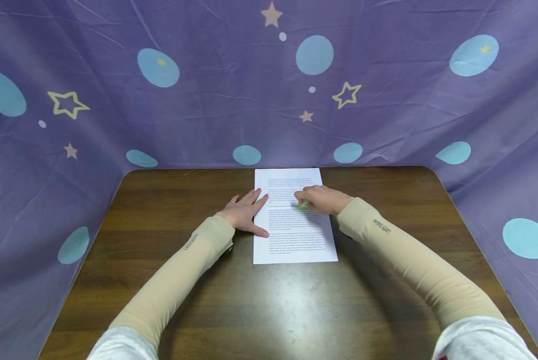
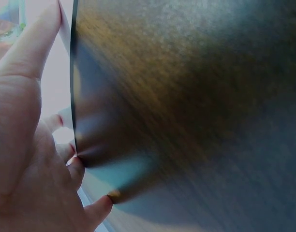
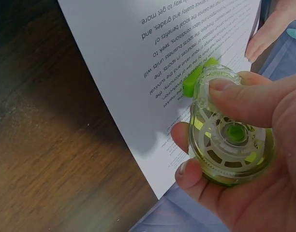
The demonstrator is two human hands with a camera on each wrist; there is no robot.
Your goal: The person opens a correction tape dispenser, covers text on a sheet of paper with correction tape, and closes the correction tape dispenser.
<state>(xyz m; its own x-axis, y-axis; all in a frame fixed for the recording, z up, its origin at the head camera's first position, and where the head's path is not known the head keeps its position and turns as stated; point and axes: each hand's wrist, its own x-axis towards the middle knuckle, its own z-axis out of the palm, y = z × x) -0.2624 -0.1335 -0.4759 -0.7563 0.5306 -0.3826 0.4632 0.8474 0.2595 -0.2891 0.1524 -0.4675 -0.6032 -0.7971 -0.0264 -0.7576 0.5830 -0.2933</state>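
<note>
A printed sheet of paper (image 1: 291, 250) lies on the wooden table near its far edge. My left hand (image 1: 246, 216) rests with spread fingers on the sheet's left margin, and in the left wrist view the thumb (image 2: 34, 41) stretches along that edge. Over the middle of the text, my right hand (image 1: 324, 199) grips a clear and green correction tape dispenser (image 3: 230, 130). Its thumb lies on top of the case and the other fingers curl beneath. The green tip (image 3: 199, 77) is at the printed lines; whether it touches the paper I cannot tell.
The brown wooden table (image 1: 183, 200) extends around the sheet on both sides and towards me. A purple curtain (image 1: 223, 90) with stars and blue spots hangs behind the table and along its left and right sides.
</note>
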